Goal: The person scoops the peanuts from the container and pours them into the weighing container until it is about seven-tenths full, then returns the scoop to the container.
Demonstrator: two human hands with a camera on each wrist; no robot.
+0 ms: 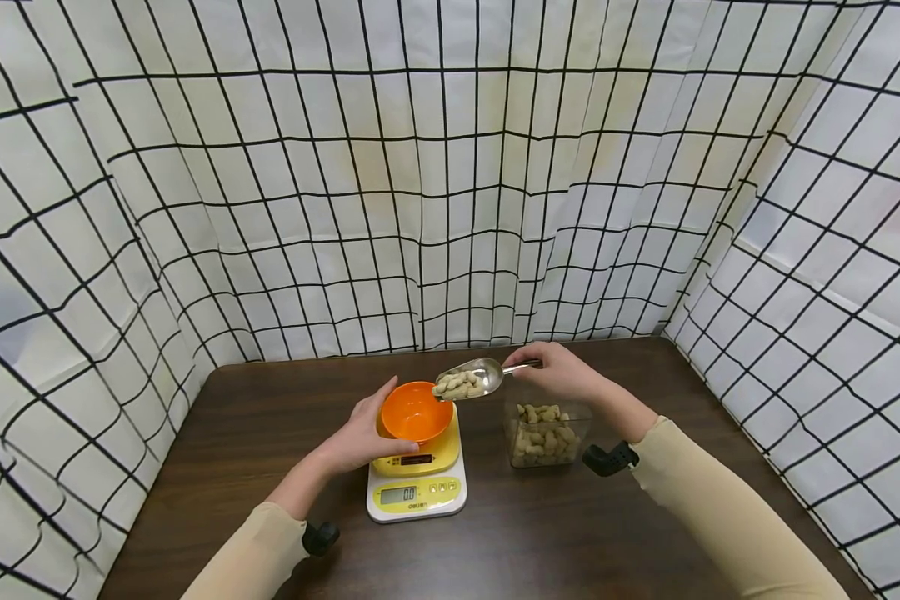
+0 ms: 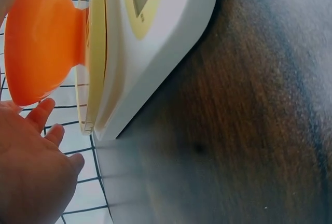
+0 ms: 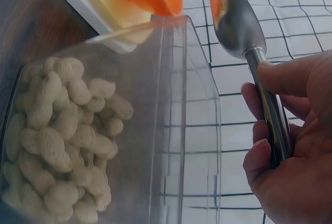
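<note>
An orange bowl (image 1: 417,412) stands on the platform of a yellow-and-white kitchen scale (image 1: 453,492) whose display reads 0.0. Spread wide, my left hand (image 1: 358,435) has its thumb along the bowl's near side and its fingers at the left; the left wrist view shows several fingertips apart from the bowl. A metal scoop (image 1: 489,374) loaded with unshelled peanuts (image 1: 459,385) is tilted over the bowl's right rim. My right hand (image 1: 561,371) grips its handle (image 3: 270,107), thumb on top and fingers wrapped beneath.
Right of the scale, below my right forearm, a clear plastic container (image 3: 171,79) holds many peanuts (image 3: 62,136). Both sit on a dark wooden table (image 1: 285,417). A white curtain with a black grid (image 1: 450,208) encloses the back and sides.
</note>
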